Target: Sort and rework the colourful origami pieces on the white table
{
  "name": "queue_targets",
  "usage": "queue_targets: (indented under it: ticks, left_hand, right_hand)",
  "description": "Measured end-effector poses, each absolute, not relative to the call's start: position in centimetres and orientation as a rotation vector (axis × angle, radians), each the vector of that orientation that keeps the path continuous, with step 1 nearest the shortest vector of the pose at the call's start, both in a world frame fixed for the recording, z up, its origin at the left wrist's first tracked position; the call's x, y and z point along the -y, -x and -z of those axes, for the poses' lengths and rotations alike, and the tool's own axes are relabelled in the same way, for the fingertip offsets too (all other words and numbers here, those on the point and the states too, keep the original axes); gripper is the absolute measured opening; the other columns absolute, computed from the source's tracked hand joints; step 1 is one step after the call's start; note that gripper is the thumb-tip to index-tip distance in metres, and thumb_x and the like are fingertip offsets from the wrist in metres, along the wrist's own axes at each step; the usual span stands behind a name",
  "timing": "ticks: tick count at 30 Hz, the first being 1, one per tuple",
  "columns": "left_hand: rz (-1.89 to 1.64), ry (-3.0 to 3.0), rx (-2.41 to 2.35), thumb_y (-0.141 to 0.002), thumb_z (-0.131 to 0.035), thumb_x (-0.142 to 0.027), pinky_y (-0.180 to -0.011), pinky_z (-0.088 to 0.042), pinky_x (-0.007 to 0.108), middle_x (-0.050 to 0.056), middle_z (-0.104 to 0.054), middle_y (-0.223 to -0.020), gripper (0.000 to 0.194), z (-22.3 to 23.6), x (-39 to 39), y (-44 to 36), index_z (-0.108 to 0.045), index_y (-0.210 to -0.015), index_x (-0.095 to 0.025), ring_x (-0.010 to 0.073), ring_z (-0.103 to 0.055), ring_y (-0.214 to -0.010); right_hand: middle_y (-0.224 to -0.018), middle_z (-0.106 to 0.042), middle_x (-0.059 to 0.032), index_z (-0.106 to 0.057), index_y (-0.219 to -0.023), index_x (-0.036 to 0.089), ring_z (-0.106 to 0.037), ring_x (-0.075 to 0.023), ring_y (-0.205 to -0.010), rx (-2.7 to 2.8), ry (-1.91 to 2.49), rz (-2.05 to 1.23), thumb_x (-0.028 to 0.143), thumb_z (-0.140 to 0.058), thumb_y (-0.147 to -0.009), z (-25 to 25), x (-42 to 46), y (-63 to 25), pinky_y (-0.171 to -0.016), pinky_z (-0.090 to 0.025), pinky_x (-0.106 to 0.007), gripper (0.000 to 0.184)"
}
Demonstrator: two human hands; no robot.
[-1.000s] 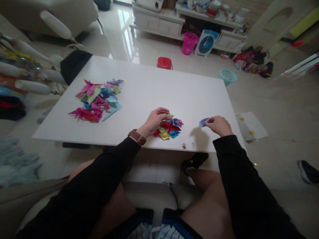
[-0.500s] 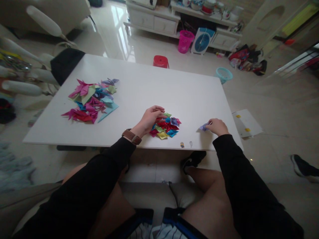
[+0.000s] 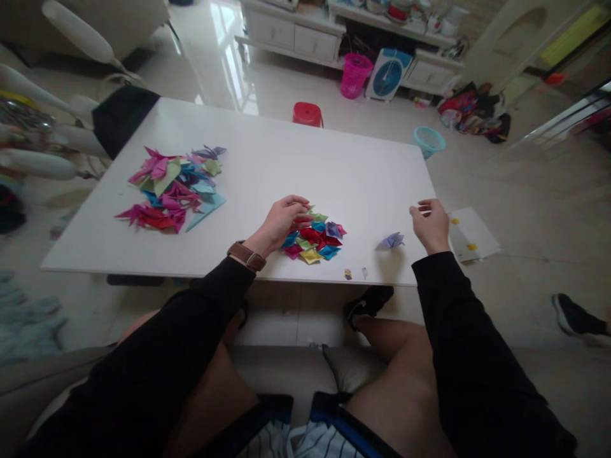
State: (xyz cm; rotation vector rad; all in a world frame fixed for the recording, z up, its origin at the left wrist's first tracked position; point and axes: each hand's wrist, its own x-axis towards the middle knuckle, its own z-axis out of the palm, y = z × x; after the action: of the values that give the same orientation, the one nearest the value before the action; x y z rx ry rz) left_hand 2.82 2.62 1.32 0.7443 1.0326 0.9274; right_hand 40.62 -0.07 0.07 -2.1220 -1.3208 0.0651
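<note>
Folded-paper piles (image 3: pixel 176 197) (image 3: pixel 312 236): two; pieces per pile indeterminate. Separate purple paper piece (image 3: pixel 392 240): one. Hands (image 3: pixel 281 222) (image 3: pixel 431 229): two. Wrist strap (image 3: pixel 246 256): one. White table (image 3: pixel 286 152): one. Red stool (image 3: pixel 307 114): one. Plastic baskets (image 3: pixel 353 83) (image 3: pixel 429 141): two. Blue-and-white fan (image 3: pixel 387 76): one.

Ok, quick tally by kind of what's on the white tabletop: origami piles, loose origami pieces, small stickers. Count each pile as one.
Origami piles: 2 (left pile, middle pile)
Loose purple origami piece: 1
Small stickers: 2 (yellowish sticker, pale sticker)
Total: 5
</note>
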Motion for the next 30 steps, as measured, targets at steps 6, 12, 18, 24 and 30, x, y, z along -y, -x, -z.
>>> queue_targets:
  ticks: [6, 12, 18, 24, 30]
  left_hand:
    - [-0.953, -0.78, -1.094, -0.083, -0.056, -0.009, -0.066, -0.054, 0.026, 0.005, -0.065, -0.096, 0.013, -1.6, -3.3, -1.7, -0.06, -0.093, -0.016, 0.0128, -0.069, -0.074]
    - [-0.927, -1.027, -1.37, -0.083, -0.059, -0.014, -0.076, -0.053, 0.031, 0.007, -0.066, -0.102, 0.02, 0.1, -5.1, 2.5, -0.057, -0.102, -0.017, 0.0166, -0.068, -0.085]
    - [-0.65, -1.404, -1.884, -0.087, -0.057, -0.027, -0.101, -0.049, 0.04, 0.018, -0.064, -0.132, 0.044, 1.3, -5.7, 8.4, -0.053, -0.129, -0.013, 0.0268, -0.062, -0.119]
    - [0.009, -1.694, -2.315, -0.088, -0.057, -0.047, -0.114, -0.038, 0.057, 0.033, -0.047, -0.152, 0.067, 2.3, -4.1, 13.8, -0.058, -0.137, -0.002, 0.0469, -0.039, -0.146]
    - [0.351, -1.515, -2.312, -0.088, -0.055, -0.051, -0.122, -0.029, 0.058, 0.028, -0.03, -0.168, 0.073, 3.3, -3.6, 16.7, -0.059, -0.146, -0.006, 0.0456, -0.02, -0.159]
  right_hand:
    - [-0.105, -0.068, -0.0098, -0.062, -0.103, 0.021, -0.062, -0.0232, -0.087, 1.437, 1.929, -0.033, 0.032, -0.066, -0.078, -0.5, -0.3, -37.2, -0.083, -0.051, -0.042, 0.028]
    - [-0.106, -0.069, -0.0112, -0.064, -0.104, 0.021, -0.062, -0.0261, -0.091, 1.582, 1.833, -0.068, 0.032, -0.066, -0.079, -0.7, -0.6, -33.9, -0.079, -0.051, -0.043, 0.028]
    - [-0.106, -0.069, -0.0126, -0.064, -0.103, 0.021, -0.061, -0.0272, -0.09, 1.667, 1.796, -0.088, 0.034, -0.064, -0.08, -0.4, -1.3, -32.0, -0.079, -0.051, -0.045, 0.027]
    - [-0.106, -0.069, -0.0137, -0.064, -0.102, 0.021, -0.061, -0.0289, -0.091, 1.74, 1.771, -0.091, 0.036, -0.062, -0.081, -0.2, -1.8, -30.6, -0.078, -0.051, -0.045, 0.027]
    - [-0.105, -0.069, -0.0138, -0.065, -0.102, 0.021, -0.062, -0.0296, -0.093, 1.787, 1.764, -0.09, 0.036, -0.062, -0.081, 0.1, -2.3, -29.7, -0.078, -0.051, -0.045, 0.026]
